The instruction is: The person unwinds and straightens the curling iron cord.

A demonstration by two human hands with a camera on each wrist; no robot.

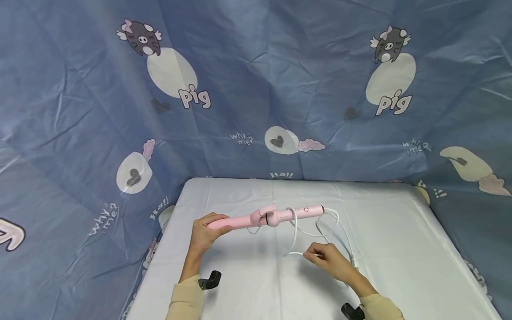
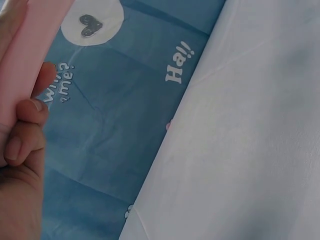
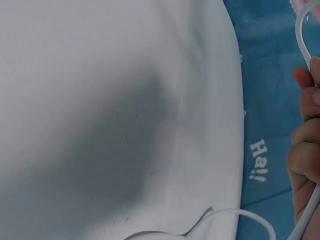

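A pink curling iron [image 1: 240, 222] is held up over the white table, its handle pointing right. My left hand [image 1: 203, 233] grips the barrel end; in the left wrist view, fingers of the left hand [image 2: 27, 140] curl round the pink barrel [image 2: 30, 55]. A white cord [image 1: 295, 235] leaves the handle's end and loops round the handle. My right hand [image 1: 330, 260] pinches this cord below the handle. In the right wrist view the right hand [image 3: 307, 135] has curled fingers, with the white cord [image 3: 302, 40] coming out above and below them.
The table [image 1: 240, 284] is covered in a white cloth. Blue printed fabric [image 1: 256, 89] hangs behind it and at both sides. The cord's plug end [image 1: 354, 262] hangs beside my right wrist. Each wrist wears a black camera mount [image 1: 210, 280].
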